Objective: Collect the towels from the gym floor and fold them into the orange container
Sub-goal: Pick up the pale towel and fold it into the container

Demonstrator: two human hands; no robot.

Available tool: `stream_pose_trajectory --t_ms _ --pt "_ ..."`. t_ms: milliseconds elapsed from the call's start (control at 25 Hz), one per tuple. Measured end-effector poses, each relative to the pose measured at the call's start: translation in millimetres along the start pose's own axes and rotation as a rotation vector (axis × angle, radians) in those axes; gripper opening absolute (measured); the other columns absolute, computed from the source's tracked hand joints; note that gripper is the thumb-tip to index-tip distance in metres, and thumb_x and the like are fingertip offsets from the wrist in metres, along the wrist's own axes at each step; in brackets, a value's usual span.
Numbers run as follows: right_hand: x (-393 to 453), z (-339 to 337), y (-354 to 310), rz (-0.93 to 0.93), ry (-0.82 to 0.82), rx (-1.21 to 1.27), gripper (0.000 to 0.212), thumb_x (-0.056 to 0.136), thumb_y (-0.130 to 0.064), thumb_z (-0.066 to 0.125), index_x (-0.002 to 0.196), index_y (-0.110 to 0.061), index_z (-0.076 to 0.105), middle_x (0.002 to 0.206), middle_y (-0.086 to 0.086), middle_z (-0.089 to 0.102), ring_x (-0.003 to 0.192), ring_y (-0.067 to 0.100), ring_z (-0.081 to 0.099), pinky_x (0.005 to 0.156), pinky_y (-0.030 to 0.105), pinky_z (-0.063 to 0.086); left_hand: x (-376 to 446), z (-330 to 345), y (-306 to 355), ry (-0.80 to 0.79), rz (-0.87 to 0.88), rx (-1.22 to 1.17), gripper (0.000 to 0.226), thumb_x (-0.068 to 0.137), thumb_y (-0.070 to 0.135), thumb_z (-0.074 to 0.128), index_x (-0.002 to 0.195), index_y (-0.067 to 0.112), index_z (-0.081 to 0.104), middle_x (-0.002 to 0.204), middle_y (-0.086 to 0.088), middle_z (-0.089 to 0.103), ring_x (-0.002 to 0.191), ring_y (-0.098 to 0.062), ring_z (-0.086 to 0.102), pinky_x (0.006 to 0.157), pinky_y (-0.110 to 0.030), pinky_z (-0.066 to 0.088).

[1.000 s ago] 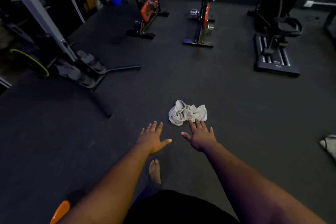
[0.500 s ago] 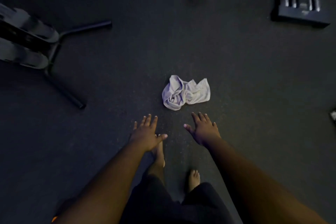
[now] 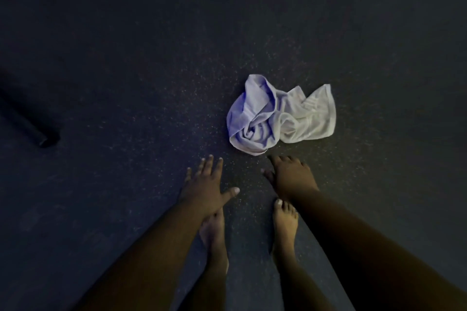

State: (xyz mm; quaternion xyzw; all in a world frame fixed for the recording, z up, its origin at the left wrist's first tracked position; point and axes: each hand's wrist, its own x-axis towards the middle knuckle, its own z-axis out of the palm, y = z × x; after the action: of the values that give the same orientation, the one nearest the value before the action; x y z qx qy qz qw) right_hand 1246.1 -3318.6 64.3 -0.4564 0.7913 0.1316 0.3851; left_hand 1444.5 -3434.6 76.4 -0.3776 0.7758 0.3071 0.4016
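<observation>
Head view: both hands, left (image 3: 207, 184) and right (image 3: 290, 177), reach down empty with fingers seemingly spread, just short of the crumpled towel (image 3: 280, 116).

Both arms reach forward and down, bare and straight. The left hand (image 3: 206, 184) is flat with its back up, fingers spread wide and the thumb sticking out to the side. It holds nothing. The right hand (image 3: 290, 177) also has its back up, with fingers stretched forward and close together, and holds nothing. Two bare feet stand under the arms, toes pointing forward.
</observation>
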Motion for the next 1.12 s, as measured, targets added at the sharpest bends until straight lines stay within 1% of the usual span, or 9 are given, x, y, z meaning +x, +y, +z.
stream_pose_trajectory --t_ms 200,280,400,480,560,640,840,1000,1120 --pt "125 48 13 -0.087 0.11 -0.12 0.032 0.098 -0.042 0.051 0.122 -0.022 0.057 0.114 0.007 0.069 0.109 0.032 0.06 0.087 0.04 0.046 115 42 -27 0.004 -0.014 0.001 0.098 0.095 0.075 0.035 0.162 0.021 -0.011 0.171 -0.005 -0.015 0.158 -0.024 -0.009 0.126 -0.053 0.001" --pt "161 59 7 -0.148 0.181 -0.177 0.034 0.1 -0.039 0.046 0.126 -0.021 0.058 0.115 0.008 0.069 0.111 0.032 0.059 0.088 0.041 0.045 145 57 -39 0.009 -0.031 -0.015 0.098 0.094 0.076 0.034 0.162 0.022 -0.012 0.171 -0.005 -0.014 0.158 -0.024 -0.009 0.126 -0.053 0.001" --pt "201 72 -7 -0.273 0.278 -0.298 0.057 0.092 -0.048 0.029 0.129 -0.018 0.059 0.118 0.012 0.062 0.109 0.035 0.056 0.088 0.046 0.044 176 75 -52 0.001 -0.048 -0.027 0.1 0.093 0.078 0.033 0.162 0.023 -0.013 0.171 -0.004 -0.015 0.158 -0.024 -0.009 0.125 -0.053 0.001" --pt "220 79 -16 -0.308 0.333 -0.409 0.056 0.093 -0.053 0.043 0.134 -0.019 0.056 0.12 0.014 0.056 0.105 0.035 0.054 0.083 0.046 0.044 190 85 -58 -0.007 -0.072 -0.029 0.1 0.093 0.079 0.034 0.162 0.023 -0.014 0.17 -0.003 -0.016 0.157 -0.024 -0.009 0.125 -0.053 0.0" --pt "236 84 -17 -0.306 0.331 -0.492 0.045 0.094 -0.044 0.053 0.132 -0.02 0.059 0.126 0.013 0.053 0.109 0.034 0.051 0.086 0.045 0.043 197 93 -63 -0.011 -0.078 -0.039 0.101 0.092 0.079 0.034 0.161 0.024 -0.014 0.17 -0.003 -0.016 0.157 -0.024 -0.009 0.125 -0.053 0.001" --pt "243 85 -14 -0.308 0.339 -0.507 0.033 0.096 -0.032 0.052 0.121 -0.018 0.067 0.123 0.011 0.055 0.111 0.034 0.05 0.089 0.046 0.042 198 96 -65 0.0 -0.073 -0.043 0.101 0.092 0.079 0.033 0.161 0.024 -0.015 0.171 -0.003 -0.015 0.158 -0.024 -0.009 0.125 -0.053 0.001" --pt "202 59 -10 -0.314 0.362 -0.411 0.02 0.086 -0.03 0.068 0.101 -0.018 0.073 0.105 0.009 0.061 0.101 0.033 0.052 0.083 0.045 0.042 156 80 -59 0.016 -0.083 -0.082 0.1 0.093 0.078 0.034 0.161 0.022 -0.014 0.171 -0.004 -0.013 0.158 -0.025 -0.008 0.126 -0.054 0.002" --pt "106 22 -19 -0.315 0.361 -0.336 0.019 0.09 -0.032 0.064 0.102 -0.02 0.071 0.102 0.007 0.062 0.098 0.031 0.053 0.085 0.046 0.043 66 51 -37 0.005 -0.079 -0.154 0.102 0.093 0.077 0.036 0.161 0.021 -0.016 0.17 -0.006 -0.015 0.157 -0.026 -0.01 0.126 -0.055 0.002" --pt "16 -22 -34 -0.293 0.345 -0.274 0.017 0.088 -0.034 0.067 0.098 -0.02 0.07 0.097 0.006 0.065 0.096 0.032 0.056 0.08 0.042 0.044 -27 24 -11 0.036 -0.105 -0.197 0.102 0.093 0.078 0.037 0.161 0.021 -0.015 0.17 -0.005 -0.016 0.157 -0.025 -0.011 0.126 -0.055 0.001"
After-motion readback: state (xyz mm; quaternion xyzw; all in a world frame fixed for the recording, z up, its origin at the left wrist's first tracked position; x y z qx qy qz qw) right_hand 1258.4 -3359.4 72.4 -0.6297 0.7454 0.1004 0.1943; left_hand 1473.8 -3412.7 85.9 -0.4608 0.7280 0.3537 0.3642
